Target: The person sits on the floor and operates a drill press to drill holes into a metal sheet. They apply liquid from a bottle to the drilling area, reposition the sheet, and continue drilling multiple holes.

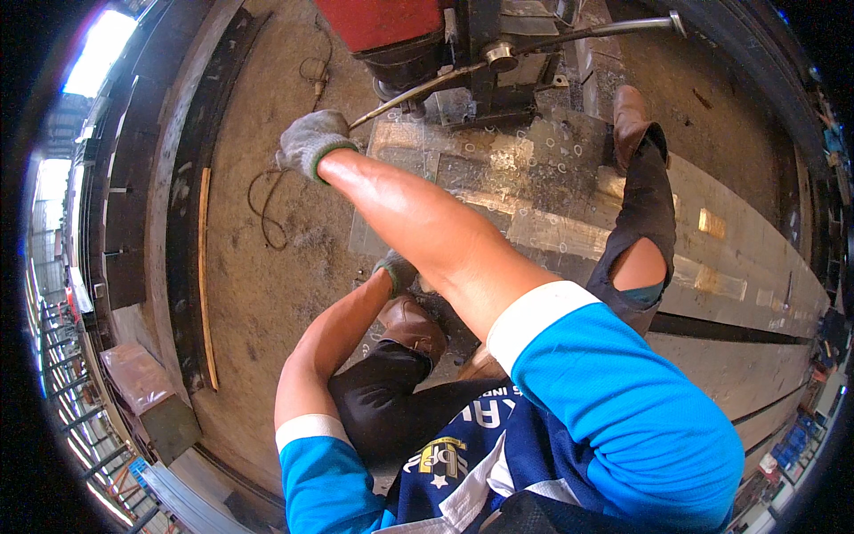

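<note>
My right arm reaches across to the upper left. The gray knit glove on my right hand [313, 142] is closed round the end of a long metal feed lever [418, 92]. That lever runs to a round hub [500, 58] on a drill machine with a red housing [382, 22]. Beneath the machine lies a steel plate [551, 142] marked with small chalk circles and strewn with shavings. Lower down, my gloved left hand [398, 270] is beside my brown boot [411, 327]. Its fingers are hidden behind my right forearm, so any hold is out of sight.
Another lever arm [623, 28] sticks out to the right of the hub. A thin cable [267, 214] curls on the gritty floor. Long steel beams [169, 196] line the left side, with a rusty box section [151, 392] near them. My other boot [628, 125] stands by the plate.
</note>
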`<state>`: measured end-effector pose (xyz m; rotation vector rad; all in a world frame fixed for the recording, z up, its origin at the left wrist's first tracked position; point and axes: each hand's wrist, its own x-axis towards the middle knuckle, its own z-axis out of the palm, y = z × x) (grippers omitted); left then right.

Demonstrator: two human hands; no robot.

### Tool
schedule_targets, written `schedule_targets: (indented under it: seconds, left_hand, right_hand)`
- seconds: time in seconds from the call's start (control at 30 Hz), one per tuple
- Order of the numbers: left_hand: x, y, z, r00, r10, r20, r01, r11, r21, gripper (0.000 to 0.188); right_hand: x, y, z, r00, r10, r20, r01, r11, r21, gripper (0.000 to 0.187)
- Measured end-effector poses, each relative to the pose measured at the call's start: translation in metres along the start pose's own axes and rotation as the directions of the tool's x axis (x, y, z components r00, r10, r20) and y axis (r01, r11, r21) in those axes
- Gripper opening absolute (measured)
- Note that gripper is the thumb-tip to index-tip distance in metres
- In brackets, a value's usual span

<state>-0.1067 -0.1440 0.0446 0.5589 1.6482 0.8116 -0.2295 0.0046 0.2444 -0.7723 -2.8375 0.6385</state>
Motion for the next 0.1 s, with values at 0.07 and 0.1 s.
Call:
schedule_targets:
  seconds: [0.07,0.1]
  left_hand:
    - [-0.005,-0.037,-0.025,0.932,-0.006,0.362,0.195,0.851,-0.487,0.031]
    - [0.001,-0.049,-0.027,0.932,-0.006,0.362,0.195,0.851,-0.488,0.031]
  right_hand:
    - [0.0,0.001,0.0,1.0,0.0,0.009,0.0,1.0,0.007,0.041]
    - [0.0,0.002,0.0,1.0,-0.003,0.018,0.003,1.0,0.013,0.041]
